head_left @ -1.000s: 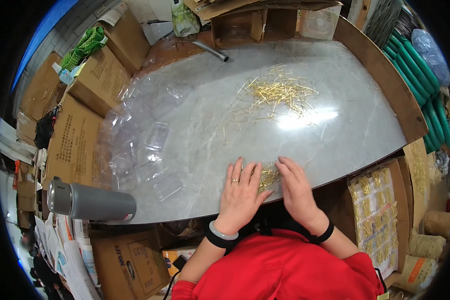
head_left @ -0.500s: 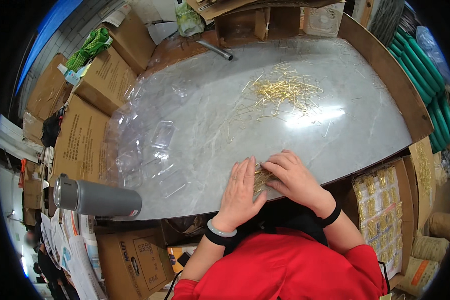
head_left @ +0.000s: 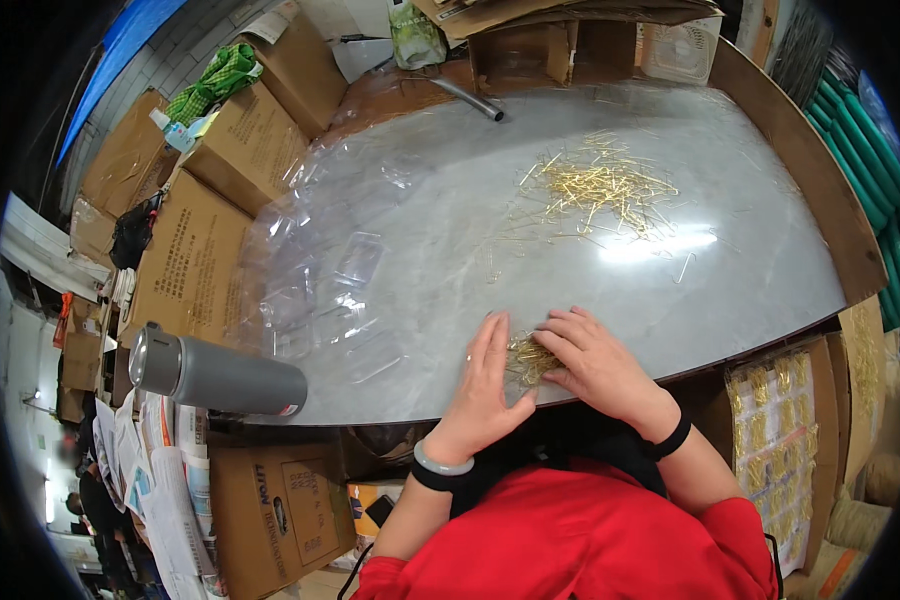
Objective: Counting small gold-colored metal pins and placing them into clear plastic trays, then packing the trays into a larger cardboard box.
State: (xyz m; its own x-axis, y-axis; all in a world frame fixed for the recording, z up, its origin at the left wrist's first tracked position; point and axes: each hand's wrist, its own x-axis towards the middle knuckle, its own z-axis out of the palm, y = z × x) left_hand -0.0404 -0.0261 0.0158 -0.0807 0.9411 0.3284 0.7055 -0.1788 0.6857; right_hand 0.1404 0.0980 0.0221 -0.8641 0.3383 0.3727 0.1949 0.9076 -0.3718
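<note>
**Gathering gold pins at the near edge of the worktop**

Both hands lie at the near edge of the grey worktop (head_left: pixel 420 230), closed in around a small bunch of gold pins (head_left: pixel 528 360). The left hand (head_left: pixel 482 385) lies flat, fingers together, against the bunch's left side; the right hand (head_left: pixel 595 362) curls over its right side, fingertips on the pins. Neither hand has lifted anything, so this looks like the squaring-up step: pins pressed into an even bundle. The next move would seem to call for a pinch grip that keeps the thin pins aligned.

Left of the bunch, clear plastic trays (head_left: pixel 340 280) lie on crinkled film; their pockets look empty, though glare makes that unsure. Farther left, a grey flask (head_left: pixel 220 375) lies on its side. Beyond the bunch, across the worktop, sits the loose heap of gold pins (head_left: pixel 598 188). Cardboard boxes (head_left: pixel 190 260) line the left rim, contents hidden.
</note>
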